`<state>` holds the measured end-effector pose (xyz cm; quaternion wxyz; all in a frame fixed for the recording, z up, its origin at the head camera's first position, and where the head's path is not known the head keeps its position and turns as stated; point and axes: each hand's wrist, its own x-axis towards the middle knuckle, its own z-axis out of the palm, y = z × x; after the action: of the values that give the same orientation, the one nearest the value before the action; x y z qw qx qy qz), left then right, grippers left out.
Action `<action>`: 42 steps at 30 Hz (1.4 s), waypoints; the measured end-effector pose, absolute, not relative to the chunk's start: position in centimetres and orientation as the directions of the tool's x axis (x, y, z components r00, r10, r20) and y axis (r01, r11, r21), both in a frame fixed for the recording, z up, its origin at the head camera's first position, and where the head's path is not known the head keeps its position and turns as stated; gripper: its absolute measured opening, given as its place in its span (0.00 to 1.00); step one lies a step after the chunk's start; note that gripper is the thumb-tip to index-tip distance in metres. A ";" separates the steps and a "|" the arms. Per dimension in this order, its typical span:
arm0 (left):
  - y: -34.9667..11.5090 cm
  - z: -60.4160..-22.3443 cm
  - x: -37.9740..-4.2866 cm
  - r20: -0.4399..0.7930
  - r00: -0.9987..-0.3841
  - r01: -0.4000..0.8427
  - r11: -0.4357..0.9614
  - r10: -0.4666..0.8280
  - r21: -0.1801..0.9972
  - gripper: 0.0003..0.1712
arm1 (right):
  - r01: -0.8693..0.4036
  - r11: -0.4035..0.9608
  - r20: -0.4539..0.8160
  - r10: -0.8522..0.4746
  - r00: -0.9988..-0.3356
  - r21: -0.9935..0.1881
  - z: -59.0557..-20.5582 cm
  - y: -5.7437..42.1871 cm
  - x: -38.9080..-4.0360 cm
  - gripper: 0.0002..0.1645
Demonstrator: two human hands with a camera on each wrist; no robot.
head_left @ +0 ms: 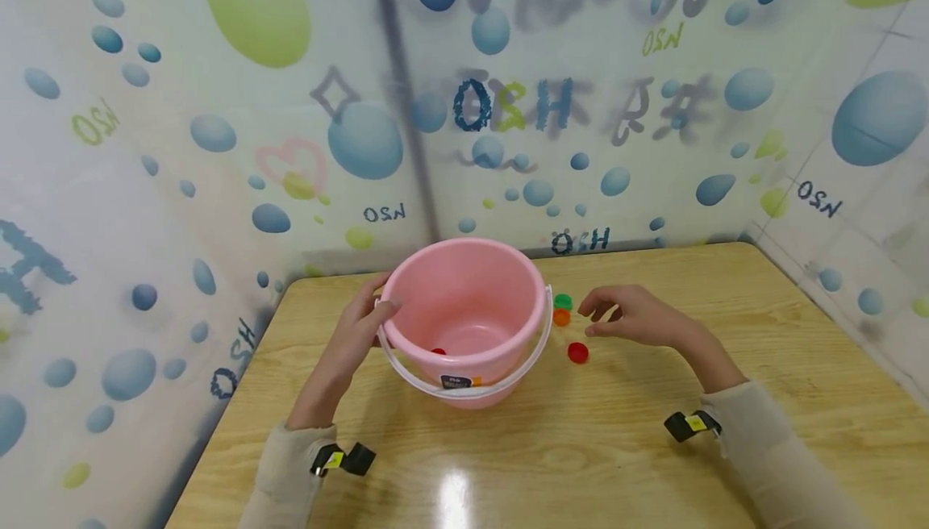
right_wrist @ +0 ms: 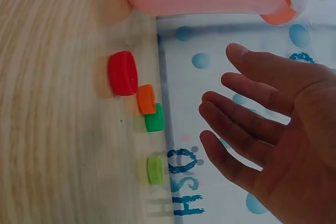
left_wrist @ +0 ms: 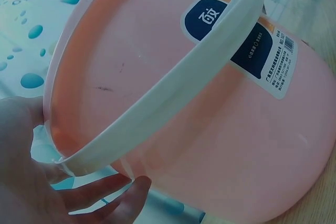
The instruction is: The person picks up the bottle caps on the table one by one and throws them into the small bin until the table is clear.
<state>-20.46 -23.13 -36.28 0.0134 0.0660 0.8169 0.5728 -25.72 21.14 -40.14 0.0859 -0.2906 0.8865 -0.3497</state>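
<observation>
A pink bucket (head_left: 464,283) with a white handle (head_left: 501,384) stands on the table, tilted slightly toward me. My left hand (head_left: 357,327) grips its rim on the left, the thumb over the edge and the other fingers along the outside. Inside, a bit of something red (head_left: 439,351) shows above the near rim. To the right of the bucket lie a red cap (head_left: 577,352), an orange cap (head_left: 561,317) and a green cap (head_left: 563,301). Over the table beside them hovers my right hand (head_left: 635,317), fingers loosely bent and holding nothing. The right wrist view also shows a light green cap (right_wrist: 155,170).
The wooden table (head_left: 581,456) meets a patterned wall covering (head_left: 450,174) at its back edge. More of this covering rises at the left and right sides. Each wrist wears a small black camera, such as the one on the left sleeve (head_left: 341,459).
</observation>
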 end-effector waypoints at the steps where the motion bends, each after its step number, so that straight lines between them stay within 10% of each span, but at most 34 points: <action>1: -23.1 -36.3 -20.5 0.053 -0.991 0.091 0.335 0.120 0.938 0.30 | -0.450 0.585 0.049 -0.572 -0.819 -0.675 -40.3 21.1 -25.7 0.18; 42: -22.9 -36.5 -20.4 0.069 -0.991 0.104 0.333 0.116 0.937 0.29 | -0.400 0.559 -0.032 -0.609 -0.793 -0.726 -43.9 21.2 -26.2 0.18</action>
<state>-20.42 -22.88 -36.51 0.0051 0.0673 0.8165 0.5734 -26.24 21.20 -43.87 0.1411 -0.2894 0.8715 -0.3698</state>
